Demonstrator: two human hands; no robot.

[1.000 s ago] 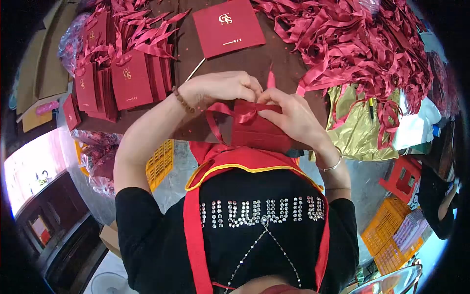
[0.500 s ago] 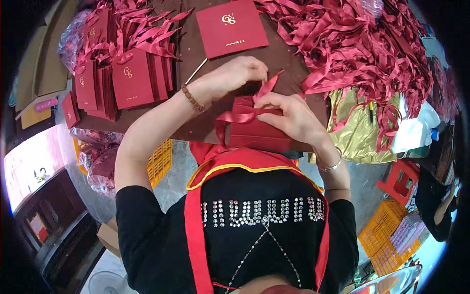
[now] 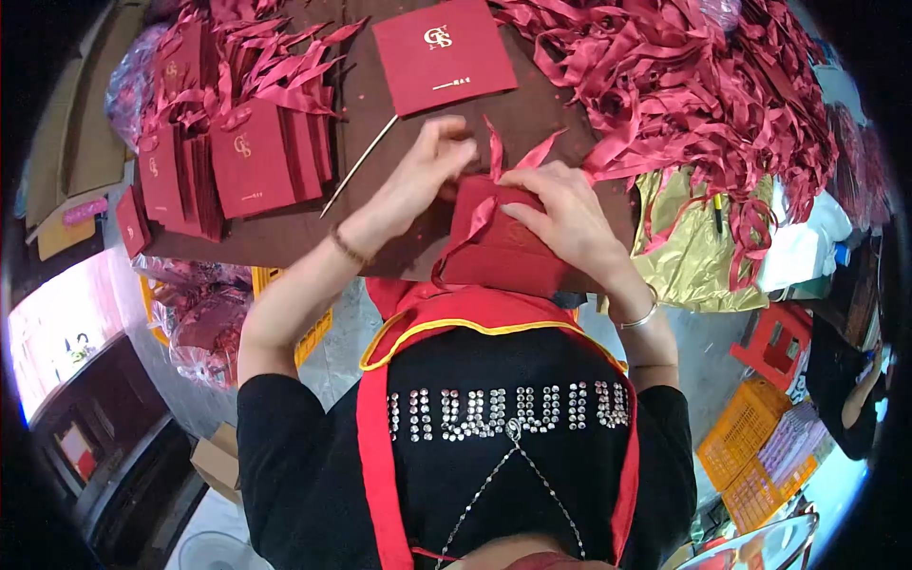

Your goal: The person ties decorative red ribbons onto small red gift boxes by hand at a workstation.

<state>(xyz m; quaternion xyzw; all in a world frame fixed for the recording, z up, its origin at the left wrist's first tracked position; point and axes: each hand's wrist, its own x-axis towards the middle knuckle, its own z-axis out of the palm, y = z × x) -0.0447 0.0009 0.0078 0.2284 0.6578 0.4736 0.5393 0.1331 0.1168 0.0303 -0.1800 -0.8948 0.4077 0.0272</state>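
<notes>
A small dark red paper gift bag lies tilted at the table's near edge, in front of my body. My right hand pinches its upper edge, fingers over the top and thumb on the front. Satin ribbon hangs across the bag's face, and two ribbon ends stick up above the top. Just left of the bag's upper corner is my left hand. Its fingers are loosely bent and slightly apart, with nothing visible between them.
A flat red bag with a gold logo lies farther back, beside a thin stick. Stacked red bags stand at left. A big heap of ribbons covers the right, above a gold sheet. Orange crates sit below right.
My left hand has moved left and slightly down, away from the ribbon. The bag has turned a little in my right hand, and the ribbon loop at its left has dropped across the front.
</notes>
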